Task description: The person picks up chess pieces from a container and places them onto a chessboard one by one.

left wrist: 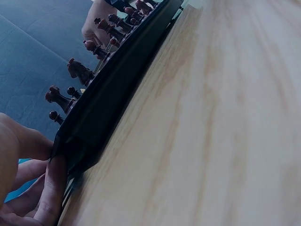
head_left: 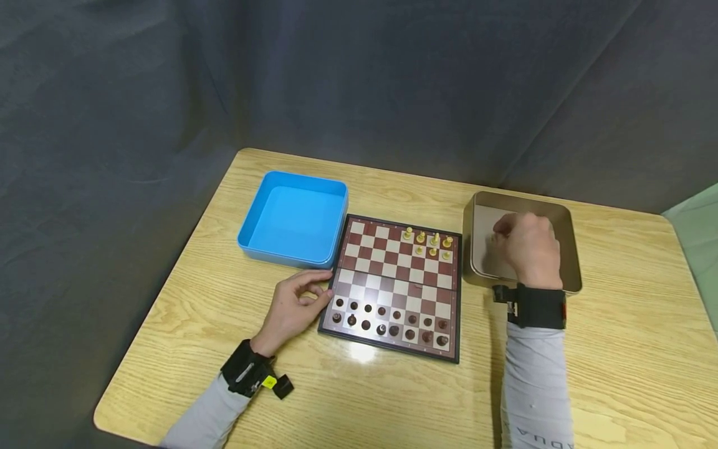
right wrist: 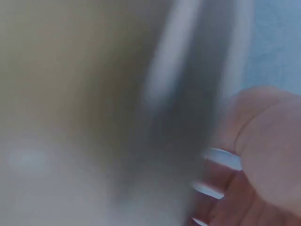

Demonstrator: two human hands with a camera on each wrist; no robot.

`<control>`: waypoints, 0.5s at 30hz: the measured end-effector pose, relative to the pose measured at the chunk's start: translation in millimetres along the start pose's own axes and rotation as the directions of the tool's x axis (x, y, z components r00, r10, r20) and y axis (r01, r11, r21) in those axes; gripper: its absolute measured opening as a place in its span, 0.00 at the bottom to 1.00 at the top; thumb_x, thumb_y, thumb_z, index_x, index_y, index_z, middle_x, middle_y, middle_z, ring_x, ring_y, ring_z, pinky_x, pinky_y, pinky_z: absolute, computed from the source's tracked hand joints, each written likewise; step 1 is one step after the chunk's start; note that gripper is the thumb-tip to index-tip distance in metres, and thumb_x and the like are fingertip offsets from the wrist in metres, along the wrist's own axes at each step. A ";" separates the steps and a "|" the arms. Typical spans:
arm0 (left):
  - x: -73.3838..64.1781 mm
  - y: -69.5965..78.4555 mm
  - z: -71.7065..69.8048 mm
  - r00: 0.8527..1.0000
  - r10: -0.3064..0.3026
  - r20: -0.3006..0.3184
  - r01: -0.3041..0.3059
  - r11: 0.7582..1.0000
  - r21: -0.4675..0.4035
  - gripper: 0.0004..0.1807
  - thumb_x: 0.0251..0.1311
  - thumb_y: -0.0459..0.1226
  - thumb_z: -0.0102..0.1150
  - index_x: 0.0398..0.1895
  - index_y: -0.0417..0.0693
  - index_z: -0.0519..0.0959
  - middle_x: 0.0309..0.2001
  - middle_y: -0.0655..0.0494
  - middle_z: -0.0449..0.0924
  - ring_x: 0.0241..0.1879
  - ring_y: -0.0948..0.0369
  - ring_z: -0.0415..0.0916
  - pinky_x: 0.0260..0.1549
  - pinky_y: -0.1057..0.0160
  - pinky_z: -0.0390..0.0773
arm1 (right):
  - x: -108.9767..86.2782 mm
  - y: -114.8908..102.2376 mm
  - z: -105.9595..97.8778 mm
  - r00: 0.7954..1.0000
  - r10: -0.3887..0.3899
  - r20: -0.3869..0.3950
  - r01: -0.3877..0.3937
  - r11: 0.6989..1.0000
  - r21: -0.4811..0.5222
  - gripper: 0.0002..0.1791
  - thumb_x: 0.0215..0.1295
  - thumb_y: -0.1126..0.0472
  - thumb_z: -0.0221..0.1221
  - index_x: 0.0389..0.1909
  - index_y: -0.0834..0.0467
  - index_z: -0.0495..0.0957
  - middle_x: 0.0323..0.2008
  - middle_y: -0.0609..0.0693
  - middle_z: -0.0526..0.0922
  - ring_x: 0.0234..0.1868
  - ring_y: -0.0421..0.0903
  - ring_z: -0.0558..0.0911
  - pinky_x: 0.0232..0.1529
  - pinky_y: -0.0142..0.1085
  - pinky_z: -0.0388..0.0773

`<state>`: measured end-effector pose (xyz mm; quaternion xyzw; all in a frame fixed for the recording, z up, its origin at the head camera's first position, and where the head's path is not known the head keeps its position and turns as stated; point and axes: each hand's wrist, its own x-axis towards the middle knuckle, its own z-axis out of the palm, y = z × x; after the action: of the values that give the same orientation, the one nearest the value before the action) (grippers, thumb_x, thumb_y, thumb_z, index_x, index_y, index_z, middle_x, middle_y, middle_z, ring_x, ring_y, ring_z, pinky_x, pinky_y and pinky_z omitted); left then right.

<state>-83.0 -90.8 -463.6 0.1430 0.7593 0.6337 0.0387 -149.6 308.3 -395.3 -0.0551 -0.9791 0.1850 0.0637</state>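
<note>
A folding chessboard (head_left: 370, 279) lies on the table, its dark pieces (head_left: 396, 315) filling two rows on the near side. Several cream pieces (head_left: 433, 252) stand at its far right corner. My left hand (head_left: 293, 308) rests at the board's left edge, index finger and thumb touching the rim; the left wrist view shows these fingertips (left wrist: 55, 175) right at the corner. Over the open metal tin (head_left: 573, 249) on the right is my right hand (head_left: 533, 248), blurred, fingers bent downward. I cannot tell whether it holds anything.
A blue square box (head_left: 294, 218) stands at the back left, close to the board's left corner. The tin stands close to the board's right side. Dark cloth (head_left: 359, 87) hangs behind the wooden table (head_left: 628, 337).
</note>
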 end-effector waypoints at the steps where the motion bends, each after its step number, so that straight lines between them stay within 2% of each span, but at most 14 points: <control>1: 0.0 0.2 0.2 1.000 -0.002 0.001 0.002 1.000 -0.002 0.19 0.48 0.27 0.59 0.47 0.37 0.73 0.44 0.43 0.71 0.31 0.51 0.74 0.22 0.63 0.78 | -0.7 -2.2 -1.9 1.000 0.002 -0.009 -0.002 1.000 0.002 0.03 0.48 0.62 0.59 0.26 0.54 0.80 0.27 0.53 0.80 0.27 0.57 0.76 0.14 0.52 0.68; 6: -0.1 2.6 0.6 1.000 -0.014 0.005 0.014 1.000 -0.004 0.20 0.48 0.27 0.58 0.48 0.37 0.72 0.41 0.41 0.72 0.32 0.51 0.75 0.24 0.63 0.79 | -3.6 -13.5 -9.4 0.996 -0.038 -0.080 0.038 0.999 -0.012 0.03 0.50 0.60 0.59 0.26 0.53 0.80 0.25 0.54 0.80 0.19 0.56 0.76 0.07 0.46 0.64; 9: -0.1 4.0 0.5 1.000 -0.023 0.007 0.023 1.000 0.006 0.20 0.49 0.28 0.58 0.48 0.37 0.72 0.40 0.41 0.72 0.32 0.51 0.75 0.24 0.63 0.79 | -5.2 -20.2 -14.1 0.993 -0.059 -0.107 0.057 0.998 -0.018 0.03 0.50 0.60 0.59 0.26 0.53 0.80 0.25 0.53 0.80 0.18 0.54 0.75 0.06 0.44 0.62; 15: -0.1 4.5 0.8 0.999 -0.038 0.005 0.038 0.999 0.029 0.19 0.49 0.28 0.58 0.48 0.38 0.73 0.36 0.43 0.74 0.31 0.52 0.75 0.22 0.63 0.79 | -8.1 -32.7 -20.0 0.980 -0.127 -0.154 0.130 0.991 0.010 0.03 0.51 0.61 0.59 0.27 0.53 0.80 0.25 0.50 0.80 0.20 0.49 0.76 0.08 0.42 0.66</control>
<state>-82.0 -89.4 -459.3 0.1307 0.7708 0.6215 0.0508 -141.5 284.0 -365.5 -0.0050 -0.9709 0.1856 0.1513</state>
